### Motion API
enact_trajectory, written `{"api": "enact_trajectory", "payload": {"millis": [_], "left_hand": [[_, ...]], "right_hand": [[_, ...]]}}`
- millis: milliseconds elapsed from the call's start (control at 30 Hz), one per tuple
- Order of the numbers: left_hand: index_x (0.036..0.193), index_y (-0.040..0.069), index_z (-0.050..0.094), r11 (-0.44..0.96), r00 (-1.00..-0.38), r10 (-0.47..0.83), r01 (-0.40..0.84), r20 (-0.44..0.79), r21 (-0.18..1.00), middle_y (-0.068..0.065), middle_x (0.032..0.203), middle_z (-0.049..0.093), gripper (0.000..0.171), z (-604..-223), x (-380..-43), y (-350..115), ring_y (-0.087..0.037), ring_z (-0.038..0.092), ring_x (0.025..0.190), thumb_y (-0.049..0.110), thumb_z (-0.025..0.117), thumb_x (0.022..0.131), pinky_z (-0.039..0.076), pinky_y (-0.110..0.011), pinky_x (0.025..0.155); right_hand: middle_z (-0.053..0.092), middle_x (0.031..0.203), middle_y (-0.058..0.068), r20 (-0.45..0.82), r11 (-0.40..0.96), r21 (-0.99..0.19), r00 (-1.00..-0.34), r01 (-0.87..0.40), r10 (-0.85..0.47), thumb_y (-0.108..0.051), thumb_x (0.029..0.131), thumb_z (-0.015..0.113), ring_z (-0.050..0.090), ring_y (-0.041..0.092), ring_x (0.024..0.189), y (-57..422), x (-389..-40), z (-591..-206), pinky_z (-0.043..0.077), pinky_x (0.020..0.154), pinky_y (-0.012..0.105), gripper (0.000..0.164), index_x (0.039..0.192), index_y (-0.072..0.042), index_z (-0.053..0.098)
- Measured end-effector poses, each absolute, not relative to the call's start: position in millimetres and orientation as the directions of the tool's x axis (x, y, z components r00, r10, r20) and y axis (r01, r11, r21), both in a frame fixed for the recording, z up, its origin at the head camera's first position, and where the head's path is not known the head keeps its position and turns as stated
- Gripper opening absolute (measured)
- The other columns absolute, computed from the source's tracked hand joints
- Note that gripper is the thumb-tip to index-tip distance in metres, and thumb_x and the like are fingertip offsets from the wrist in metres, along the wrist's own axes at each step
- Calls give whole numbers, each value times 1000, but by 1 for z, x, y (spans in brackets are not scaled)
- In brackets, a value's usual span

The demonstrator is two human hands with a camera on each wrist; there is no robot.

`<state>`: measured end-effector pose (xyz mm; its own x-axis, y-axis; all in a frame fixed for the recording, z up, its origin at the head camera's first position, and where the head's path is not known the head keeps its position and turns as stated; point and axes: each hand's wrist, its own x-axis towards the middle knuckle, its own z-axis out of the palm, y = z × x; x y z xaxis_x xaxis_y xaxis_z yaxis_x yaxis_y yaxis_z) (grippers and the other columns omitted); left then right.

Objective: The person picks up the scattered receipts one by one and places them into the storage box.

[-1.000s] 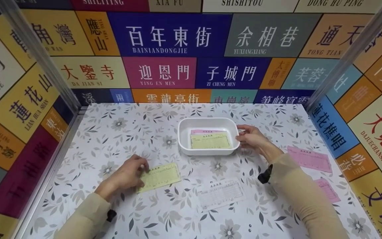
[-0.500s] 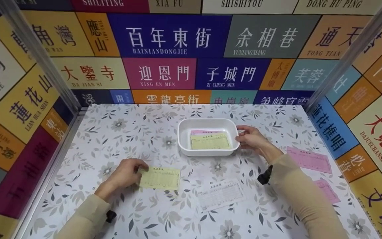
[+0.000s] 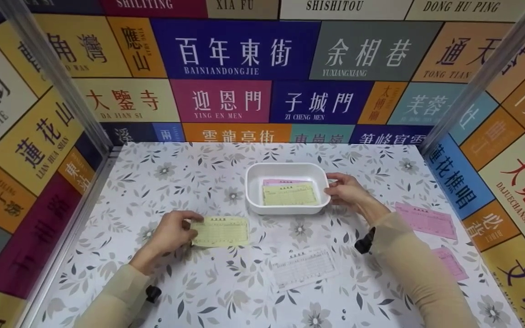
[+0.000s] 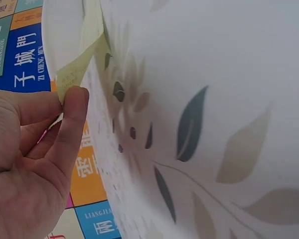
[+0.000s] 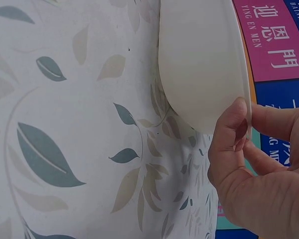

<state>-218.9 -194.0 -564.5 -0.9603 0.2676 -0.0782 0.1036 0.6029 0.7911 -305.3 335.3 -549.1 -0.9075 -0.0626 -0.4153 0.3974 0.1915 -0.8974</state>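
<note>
My left hand (image 3: 175, 231) pinches the left edge of a yellow printed paper slip (image 3: 221, 231). The left wrist view shows the slip (image 4: 78, 64) bent upward between thumb and fingers, close over the tabletop. At the right end of a white plastic tub (image 3: 287, 209), my right hand (image 3: 350, 190) grips the rim. In the right wrist view the thumb lies on the outer wall of the tub (image 5: 202, 64), with fingers behind the rim. Inside the tub another yellow slip (image 3: 290, 195) lies over a pink slip (image 3: 274, 181).
A white printed slip (image 3: 303, 269) lies front of the tub. Two pink slips, one farther back (image 3: 426, 221) and one nearer (image 3: 449, 263), lie by the right arm. Sign-patterned walls (image 3: 235, 50) enclose the leaf-patterned table (image 3: 176, 291) at the back and sides.
My left hand has shifted slightly; the yellow slip it pinches has turned from slanted to nearly square and moved a little toward the back. The right hand and tub stay put.
</note>
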Motion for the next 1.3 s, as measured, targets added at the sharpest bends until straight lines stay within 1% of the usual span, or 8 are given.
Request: {"api": "enact_trajectory", "payload": {"millis": [100,167,333,400,600,800,1067,1300], "left_hand": [[133,4,79,578,-958,269,78,-99,812,-17,100,82,45,-559,-219,-191,-17,65,61,-9,70,91,49,-24,48],[135,5,79,560,-956,268,57,-115,826,-17,105,82,46,-555,-218,-188,-22,69,66,-9,70,92,54,-28,49],[137,6,78,511,-952,278,37,-124,859,-21,122,81,48,-546,-219,-184,-23,77,89,-8,71,92,68,-40,67],[137,4,78,489,-950,293,50,-110,871,-23,126,81,47,-543,-220,-182,-23,78,96,-8,71,92,70,-41,72],[138,3,78,424,-938,339,85,-71,901,-25,120,83,45,-537,-225,-177,-23,81,93,-4,72,93,69,-38,70],[139,1,76,369,-942,330,70,-60,927,-26,122,83,45,-530,-231,-167,-21,83,95,-2,74,94,71,-36,77],[140,0,76,295,-943,332,79,-24,952,-26,123,83,47,-518,-245,-138,-19,82,96,-4,74,92,67,-23,76],[138,2,78,277,-933,359,121,14,953,-23,121,84,47,-510,-260,-106,-18,82,95,-3,74,92,69,-27,77]], "right_hand": [[57,104,-3,-416,191,-897,-907,398,-66,1,104,68,67,9,82,336,-305,-550,65,75,23,74,173,-7,41],[57,105,-3,-415,192,-898,-907,397,-68,1,104,67,68,10,82,336,-306,-550,65,75,23,74,173,-7,41],[56,107,-2,-416,203,-896,-906,395,-71,0,104,68,68,10,84,335,-305,-550,65,77,24,74,173,-8,41],[56,108,-2,-419,206,-894,-905,398,-70,0,104,68,67,9,83,335,-304,-550,64,77,24,74,173,-8,41],[56,107,-3,-416,202,-896,-907,397,-61,-1,105,68,67,9,81,335,-303,-551,65,75,24,75,174,-8,40],[58,106,-3,-415,205,-895,-908,396,-59,0,104,69,69,10,83,335,-304,-551,66,77,25,75,173,-7,40],[58,106,-3,-423,205,-892,-904,404,-60,-1,104,69,71,11,85,335,-305,-549,68,83,29,75,173,-9,41],[59,104,-4,-418,204,-895,-906,398,-65,-1,104,69,71,11,84,335,-305,-549,68,82,30,75,173,-8,41]]}}
